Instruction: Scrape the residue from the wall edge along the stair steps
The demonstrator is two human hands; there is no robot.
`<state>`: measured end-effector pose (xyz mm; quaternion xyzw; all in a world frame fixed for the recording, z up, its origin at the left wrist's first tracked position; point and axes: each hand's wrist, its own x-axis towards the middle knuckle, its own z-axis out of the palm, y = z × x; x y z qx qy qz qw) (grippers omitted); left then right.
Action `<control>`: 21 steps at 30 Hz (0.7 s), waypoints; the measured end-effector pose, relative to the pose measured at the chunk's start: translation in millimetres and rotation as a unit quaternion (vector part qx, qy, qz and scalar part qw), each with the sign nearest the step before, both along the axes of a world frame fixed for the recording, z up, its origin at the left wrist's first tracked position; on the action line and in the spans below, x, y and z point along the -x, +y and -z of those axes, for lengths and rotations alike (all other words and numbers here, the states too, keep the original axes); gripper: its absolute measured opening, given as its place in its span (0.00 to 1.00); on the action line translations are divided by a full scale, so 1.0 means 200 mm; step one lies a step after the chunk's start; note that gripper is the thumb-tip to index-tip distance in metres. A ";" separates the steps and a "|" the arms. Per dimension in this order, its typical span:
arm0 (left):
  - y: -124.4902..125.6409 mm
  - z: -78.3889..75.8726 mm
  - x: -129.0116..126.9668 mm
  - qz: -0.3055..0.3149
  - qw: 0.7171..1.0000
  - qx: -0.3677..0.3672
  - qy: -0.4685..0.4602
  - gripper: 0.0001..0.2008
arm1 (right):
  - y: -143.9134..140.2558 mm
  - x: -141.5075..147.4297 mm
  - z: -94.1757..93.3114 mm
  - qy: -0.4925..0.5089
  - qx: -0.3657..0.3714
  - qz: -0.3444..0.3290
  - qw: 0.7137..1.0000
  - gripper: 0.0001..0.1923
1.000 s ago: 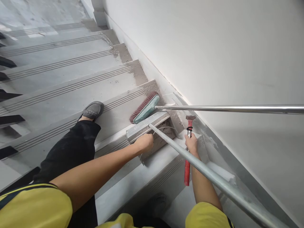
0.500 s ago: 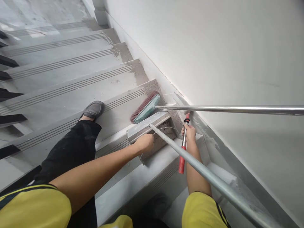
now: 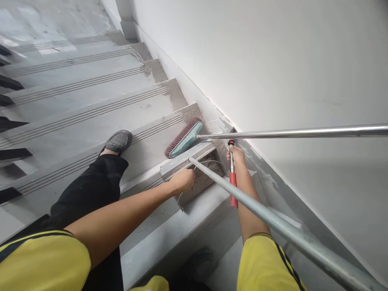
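Observation:
My left hand (image 3: 184, 180) is closed at a metal dustpan (image 3: 174, 163), around what looks like its thin wire handle (image 3: 212, 161). Dirt lies inside the dustpan, which rests on a stair step with its long grey pole (image 3: 257, 214) slanting toward the lower right. In my right hand (image 3: 237, 155) is a long-handled scraper (image 3: 233, 180) with a metal shaft and red grip. Its far end is by the wall, partly hidden behind the broom's pole. A broom (image 3: 185, 139) with a teal head and dark red bristles lies against the dustpan's upper edge.
Grey stairs (image 3: 75, 113) descend to the upper left, with dirt along their wall-side ends. A white wall (image 3: 287, 72) rises at the right. The broom's shiny pole (image 3: 287, 132) crosses before it. Dark railing bars (image 3: 12, 153) stand at left. My shoe (image 3: 119, 141) rests on a step.
My right hand has pushed the scraper farther forward and slightly left, toward the wall corner. My left hand, the dustpan and the broom keep their places; the view has shifted slightly.

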<state>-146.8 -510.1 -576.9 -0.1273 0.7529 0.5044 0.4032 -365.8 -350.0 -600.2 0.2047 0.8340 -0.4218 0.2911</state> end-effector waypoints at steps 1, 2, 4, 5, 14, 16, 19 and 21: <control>0.00 0.00 0.00 0.002 1.000 -0.004 0.002 0.09 | 0.04 -0.04 -0.01 0.011 0.011 0.018 1.000 0.09; -0.01 0.00 0.00 0.002 1.000 -0.006 0.003 0.09 | 0.07 -0.07 -0.01 0.022 0.021 0.034 0.999 0.10; -0.01 0.00 -0.01 0.002 1.000 -0.011 0.004 0.09 | 0.09 -0.10 0.02 0.036 0.033 0.053 0.997 0.10; -0.02 0.00 -0.01 0.004 1.000 -0.015 0.005 0.08 | 0.07 -0.10 0.05 0.037 0.035 0.055 0.997 0.10; -0.03 -0.01 0.00 0.031 0.999 -0.032 0.001 0.09 | -0.16 -0.01 0.18 0.013 0.003 0.049 0.999 0.10; -0.04 -0.01 0.00 0.040 0.999 -0.032 -0.004 0.09 | -0.14 -0.01 0.14 0.018 0.009 0.039 0.999 0.11; -0.04 -0.01 0.01 0.055 0.998 -0.039 -0.007 0.08 | -0.13 -0.01 0.13 0.029 0.022 0.031 0.999 0.12; -0.04 -0.01 0.01 0.060 0.997 -0.042 -0.005 0.09 | -0.15 0.00 0.15 0.025 0.015 0.031 0.999 0.14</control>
